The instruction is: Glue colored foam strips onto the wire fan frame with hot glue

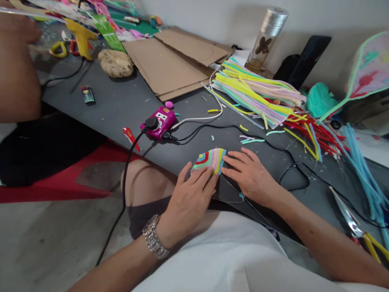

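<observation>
left hand: lying flat, fingers loosely spread and pressing on the near edge of the striped piece, not gripping anything
right hand: lying flat and open too, fingertips touching the piece's right edge
striped piece: sitting near the front edge of the dark table, between both hands
pink power strip: lying just behind, off to the left
colored strips: piling up farther back on the right
cardboard: lying at the back, bottle standing beside it

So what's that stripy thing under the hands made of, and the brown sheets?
The stripy piece looks like soft foam strips set side by side: matte pastel bands, matching the loose strips nearby. The brown sheets look like plain cardboard: dull, flat, stacked.
</observation>
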A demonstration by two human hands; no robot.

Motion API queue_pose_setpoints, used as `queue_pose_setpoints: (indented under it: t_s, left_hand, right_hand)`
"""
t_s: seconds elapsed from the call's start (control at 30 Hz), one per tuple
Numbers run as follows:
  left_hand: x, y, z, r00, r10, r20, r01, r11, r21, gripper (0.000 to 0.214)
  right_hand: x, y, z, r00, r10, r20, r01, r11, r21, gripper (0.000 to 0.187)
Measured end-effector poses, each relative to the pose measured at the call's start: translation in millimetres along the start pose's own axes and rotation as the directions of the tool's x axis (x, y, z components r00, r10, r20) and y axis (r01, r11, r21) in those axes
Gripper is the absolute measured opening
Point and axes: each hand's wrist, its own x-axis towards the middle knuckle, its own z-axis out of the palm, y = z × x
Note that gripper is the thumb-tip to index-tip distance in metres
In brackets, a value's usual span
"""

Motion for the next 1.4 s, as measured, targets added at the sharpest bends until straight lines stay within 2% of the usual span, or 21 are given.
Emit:
queue_pose_setpoints:
  t_s: [0.27,0.47,0.7,0.87,0.97,1.27,1.4]
  left_hand:
    - [1.7,2.4,-0.7,1.0,-0.017,-0.001,0.017,0.999,0.03,0.034]
    - [0.9,2.3,-0.1,0.999,-0.032,-0.021,0.032,0.999,0.012,0.034]
    - [3.1,3.8,-1.5,1.0,-0.024,-0.008,0.024,0.999,0.037,0.036]
    - [3.6,3.6,-3.6,1.0,0.009,0.014,-0.01,0.998,0.066,0.035]
    - [3.6,4.0,-3.7,1.0,0.004,0.016,-0.005,0.998,0.069,0.035]
    - [4.2,3.9,-4.2,0.999,-0.017,0.039,0.015,0.999,0.043,0.036]
    - [4.4,2.9,-5.1,0.999,-0.018,0.044,0.016,0.999,0.038,0.036]
  right_hand:
    - [4.5,-6.8,0.7,0.999,-0.042,-0.002,0.041,0.991,-0.128,0.028]
    - [3.3,-4.9,1.3,1.0,-0.001,-0.004,0.001,0.999,-0.052,0.037]
    - [4.9,-10.9,3.2,0.999,-0.043,0.007,0.044,0.987,-0.155,0.032]
    - [3.3,-5.9,-2.6,1.0,-0.018,0.024,0.02,0.998,-0.06,0.038]
    - [2.7,-4.7,-6.1,0.999,-0.03,0.045,0.032,0.998,-0.059,0.042]
    - [3.1,-20.8,-1.1,0.997,-0.049,0.064,0.061,0.974,-0.216,0.033]
    - [3.4,-15.6,-2.8,0.998,-0.036,0.044,0.042,0.987,-0.156,0.033]
